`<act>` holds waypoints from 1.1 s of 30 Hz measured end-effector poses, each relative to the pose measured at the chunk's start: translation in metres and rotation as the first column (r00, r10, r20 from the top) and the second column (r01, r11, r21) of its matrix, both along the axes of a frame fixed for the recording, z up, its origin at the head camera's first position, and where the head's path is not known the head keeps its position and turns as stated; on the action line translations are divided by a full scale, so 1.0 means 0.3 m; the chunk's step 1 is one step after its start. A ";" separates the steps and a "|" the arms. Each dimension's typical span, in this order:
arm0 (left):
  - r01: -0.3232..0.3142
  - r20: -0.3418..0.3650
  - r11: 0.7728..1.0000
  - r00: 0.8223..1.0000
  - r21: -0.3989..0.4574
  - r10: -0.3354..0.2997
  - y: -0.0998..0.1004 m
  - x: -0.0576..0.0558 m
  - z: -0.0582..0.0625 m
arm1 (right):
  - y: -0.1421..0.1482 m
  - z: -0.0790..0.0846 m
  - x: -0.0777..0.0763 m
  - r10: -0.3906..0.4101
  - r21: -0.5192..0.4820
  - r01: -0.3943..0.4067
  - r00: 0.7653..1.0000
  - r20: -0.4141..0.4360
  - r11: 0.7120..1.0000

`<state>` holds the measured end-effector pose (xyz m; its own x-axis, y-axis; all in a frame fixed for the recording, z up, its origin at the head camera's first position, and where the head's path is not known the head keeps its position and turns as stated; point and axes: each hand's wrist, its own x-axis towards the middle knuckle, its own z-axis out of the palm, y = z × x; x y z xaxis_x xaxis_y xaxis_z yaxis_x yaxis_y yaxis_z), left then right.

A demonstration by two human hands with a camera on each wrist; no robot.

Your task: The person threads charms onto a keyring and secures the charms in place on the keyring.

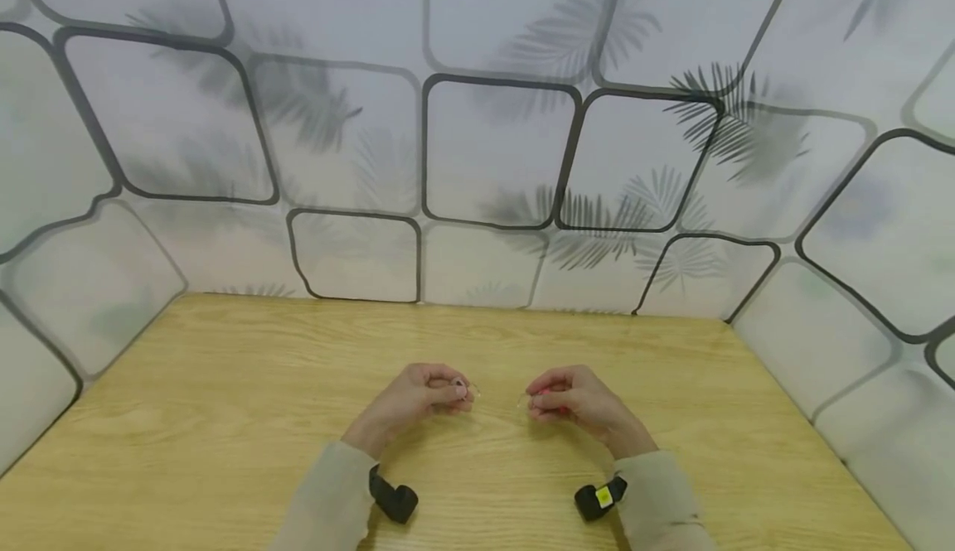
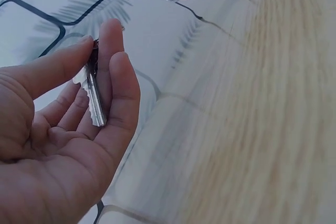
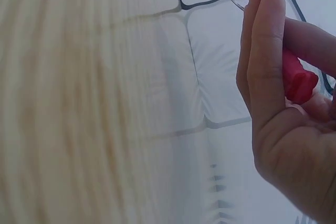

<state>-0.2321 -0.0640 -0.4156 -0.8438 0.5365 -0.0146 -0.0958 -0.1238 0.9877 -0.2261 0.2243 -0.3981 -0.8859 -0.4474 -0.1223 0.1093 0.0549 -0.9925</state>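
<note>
Head view: My left hand (image 1: 418, 398) and my right hand (image 1: 585, 406) face each other above the counter (image 1: 477, 468), fingertips inward, with a gap between them. From my left fingertips a thin left ring (image 1: 477, 389) projects to the right; from my right fingertips a thin right ring (image 1: 521, 400) projects to the left. The two rings stand apart, nearly level, and do not touch. I judge this gap to be the governing relation: each ring lies ahead of the hand that holds it, toward the other hand.

Left wrist view: My left hand pinches a metal key (image 2: 94, 95) between thumb and index finger. The head of the key is mostly covered by the grip; the toothed blade runs down from it toward my palm, so its long axis points away from the fingertips. How the key joins the left ring is hidden. The right ring shows ahead, beyond the left fingertips and well apart from them.

Right wrist view: My right hand pinches a red piece (image 3: 299, 80) between thumb and fingers. The piece lies on the palm side, its far end hidden; the right ring extends past the fingertips on the opposite side from the palm, which leaves its loop exposed
</note>
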 end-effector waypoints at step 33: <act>-0.017 -0.050 0.997 0.999 -0.071 0.013 0.091 0.037 0.005 | -0.091 0.007 0.023 0.044 -0.017 -0.044 0.999 -0.016 0.999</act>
<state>-0.2210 -0.0369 -0.4142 -0.8523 0.5229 -0.0101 -0.0448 -0.0538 0.9975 -0.2191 0.1970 -0.3960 -0.8671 -0.4878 -0.1008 0.0919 0.0422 -0.9949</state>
